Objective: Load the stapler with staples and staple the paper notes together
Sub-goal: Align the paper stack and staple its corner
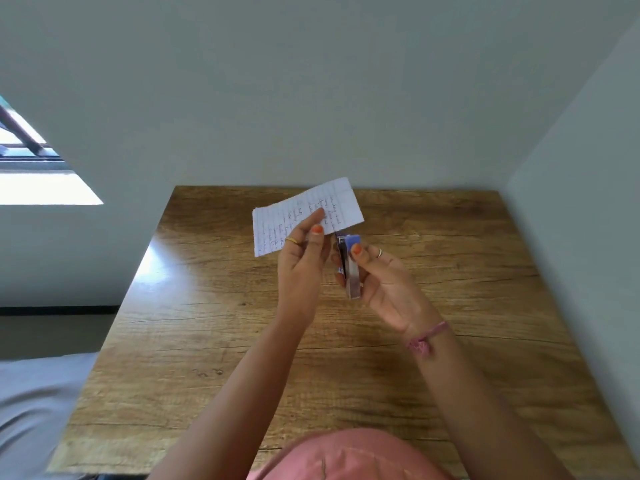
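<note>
My left hand (303, 258) pinches a small stack of lined paper notes (304, 213) with handwriting, held tilted above the far middle of the wooden table (214, 323). My right hand (381, 282) grips a small metal stapler (349, 268) with a purple cap, thumb on its top. The stapler's front end meets the lower right edge of the notes. Whether the stapler's jaw is pressed down is hidden by the fingers.
A grey wall rises behind and to the right of the table. A bright window (31, 161) sits at the far left. Grey fabric (34, 403) lies left of the table. My pink garment (346, 459) shows at the bottom edge.
</note>
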`<state>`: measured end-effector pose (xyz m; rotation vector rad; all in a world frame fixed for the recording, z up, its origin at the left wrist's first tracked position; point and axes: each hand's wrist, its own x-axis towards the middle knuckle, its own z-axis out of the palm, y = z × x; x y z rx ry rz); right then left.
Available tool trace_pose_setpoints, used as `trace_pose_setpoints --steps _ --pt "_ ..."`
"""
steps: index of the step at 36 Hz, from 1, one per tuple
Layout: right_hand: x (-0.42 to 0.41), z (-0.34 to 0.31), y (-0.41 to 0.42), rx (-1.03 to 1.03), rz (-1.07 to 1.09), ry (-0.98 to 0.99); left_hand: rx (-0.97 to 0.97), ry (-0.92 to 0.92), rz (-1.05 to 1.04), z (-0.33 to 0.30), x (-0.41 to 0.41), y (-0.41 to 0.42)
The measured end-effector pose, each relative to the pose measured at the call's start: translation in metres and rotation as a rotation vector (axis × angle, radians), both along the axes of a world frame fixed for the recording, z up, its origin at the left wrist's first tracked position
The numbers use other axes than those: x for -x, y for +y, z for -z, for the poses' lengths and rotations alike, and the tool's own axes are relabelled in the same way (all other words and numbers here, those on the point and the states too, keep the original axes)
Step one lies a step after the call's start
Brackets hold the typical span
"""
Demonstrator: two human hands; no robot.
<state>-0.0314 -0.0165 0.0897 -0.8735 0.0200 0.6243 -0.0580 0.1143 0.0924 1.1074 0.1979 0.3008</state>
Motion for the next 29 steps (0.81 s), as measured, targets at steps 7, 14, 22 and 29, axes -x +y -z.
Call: trace_pose_setpoints --steps 7,14,22,29 --pt "0.001 0.002 -0.020 0.008 -0.084 -0.036 -0.136 -0.008 0.016 -0.005 -0.006 0.019" --pt "-0.001 -0.001 -0.026 0.025 -0.104 -0.021 -0.289 0.002 0.179 -0.013 -0.009 0.038" --pt "-0.001 -0.005 -0.024 0.043 -0.111 -0.007 -0.479 0.046 0.203 -0.020 -0.012 0.046" --pt "-0.001 -0.004 -0.016 0.052 -0.133 -0.006 -0.507 0.081 0.259 -0.020 -0.013 0.046"
